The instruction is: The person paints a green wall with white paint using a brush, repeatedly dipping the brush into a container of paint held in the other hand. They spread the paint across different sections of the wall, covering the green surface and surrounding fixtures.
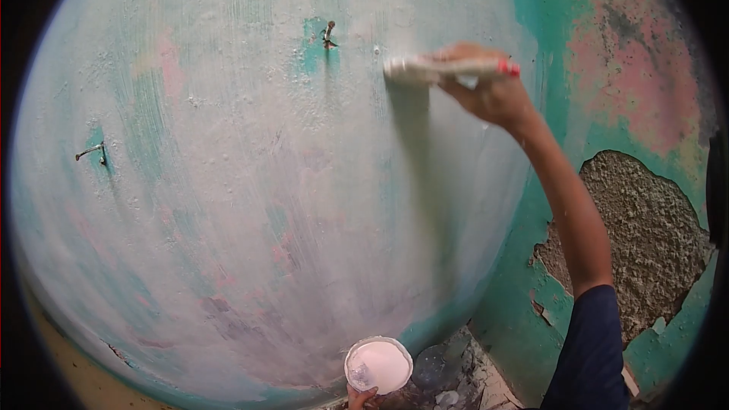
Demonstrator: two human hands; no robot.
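Note:
My right hand (486, 87) is closed around a paintbrush (414, 70), its bristles against the upper part of the wall (250, 152). White paint thinly covers that wall, with green and pink patches showing through. The brush handle has a red end that sticks out behind the hand. Low in the view, my left hand (361, 398) grips the rim of a round tub (379, 365) of white paint. Only some fingers of that hand show; the rest is cut off by the frame's lower edge.
Two bent metal hooks or nails, one upper (328, 35) and one at left (93, 153), jut from the wall. The green side wall (524, 288) at right has a broken area of rough plaster (645, 228). Debris (474, 368) lies on the floor in the corner.

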